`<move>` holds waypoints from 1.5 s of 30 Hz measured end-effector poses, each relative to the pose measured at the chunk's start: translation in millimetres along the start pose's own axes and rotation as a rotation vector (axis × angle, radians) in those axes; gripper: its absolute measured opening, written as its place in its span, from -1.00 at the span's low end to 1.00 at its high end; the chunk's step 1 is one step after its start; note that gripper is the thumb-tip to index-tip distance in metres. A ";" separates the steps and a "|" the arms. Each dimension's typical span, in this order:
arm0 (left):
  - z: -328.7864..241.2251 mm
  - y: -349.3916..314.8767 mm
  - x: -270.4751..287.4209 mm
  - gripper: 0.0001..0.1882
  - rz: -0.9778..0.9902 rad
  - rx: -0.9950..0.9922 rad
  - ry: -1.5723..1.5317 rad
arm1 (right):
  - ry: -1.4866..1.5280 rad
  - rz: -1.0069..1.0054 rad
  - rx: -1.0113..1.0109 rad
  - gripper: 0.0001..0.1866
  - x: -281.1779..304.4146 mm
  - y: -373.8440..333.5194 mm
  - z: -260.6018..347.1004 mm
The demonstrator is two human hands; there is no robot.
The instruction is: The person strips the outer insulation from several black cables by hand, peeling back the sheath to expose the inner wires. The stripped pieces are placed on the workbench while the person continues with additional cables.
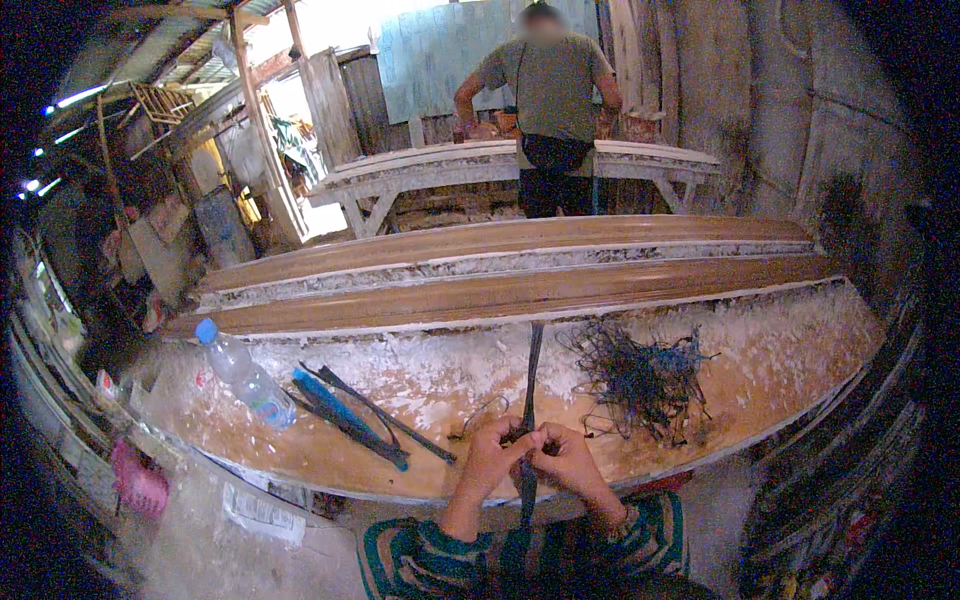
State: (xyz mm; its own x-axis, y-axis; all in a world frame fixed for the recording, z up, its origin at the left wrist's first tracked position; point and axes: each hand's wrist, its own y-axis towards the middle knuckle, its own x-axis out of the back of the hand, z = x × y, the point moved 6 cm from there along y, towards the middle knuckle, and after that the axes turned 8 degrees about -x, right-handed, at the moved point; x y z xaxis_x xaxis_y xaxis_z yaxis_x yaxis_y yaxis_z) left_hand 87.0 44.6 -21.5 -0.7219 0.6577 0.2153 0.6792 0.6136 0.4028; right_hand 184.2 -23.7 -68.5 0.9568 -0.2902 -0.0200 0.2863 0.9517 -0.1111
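Note:
Both hands meet near the front edge of the worktable, fingers pinched together on a narrow bundle of dark strands [534, 375]. My left hand [493, 460] grips it from the left, and my right hand [568, 457] closes on it from the right, thumbs nearly touching. The bundle runs upright past the fingers, its far end reaching the wooden moulding and its lower end hanging toward my striped clothing. To the left lie several more bundles, black ones and a blue one [340, 405]. A loose tangle of black and blue strands [650, 380] is heaped to the right.
A clear plastic bottle with a blue cap [240, 372] lies on the left of the white-stained worktable [780, 350]. Long brown wooden mouldings [500, 295] cross its far side. Beyond, a person [555, 90] stands at a white bench [420, 170]. A pink basket-like object [140, 478] is at lower left.

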 end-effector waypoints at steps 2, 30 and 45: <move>3.4 -0.8 -1.1 -0.86 -0.006 0.039 -0.092 | 0.012 0.028 0.099 -0.91 -1.7 0.5 4.3; 26.8 -6.8 0.6 -0.97 -0.142 0.081 -0.436 | 0.149 -0.045 0.142 -0.86 -1.4 -1.3 12.2; 18.8 -6.9 -3.3 -0.88 -0.078 0.077 -0.342 | 0.194 -0.210 0.086 -0.86 5.5 -5.7 20.0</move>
State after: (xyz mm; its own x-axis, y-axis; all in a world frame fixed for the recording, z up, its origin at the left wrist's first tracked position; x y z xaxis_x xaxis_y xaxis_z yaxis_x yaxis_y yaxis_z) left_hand 87.2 46.4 -41.7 -0.6948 0.7075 -0.1294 0.6409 0.6907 0.3349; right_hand 188.9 -28.7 -48.1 0.8508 -0.4876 -0.1961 0.4882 0.8714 -0.0487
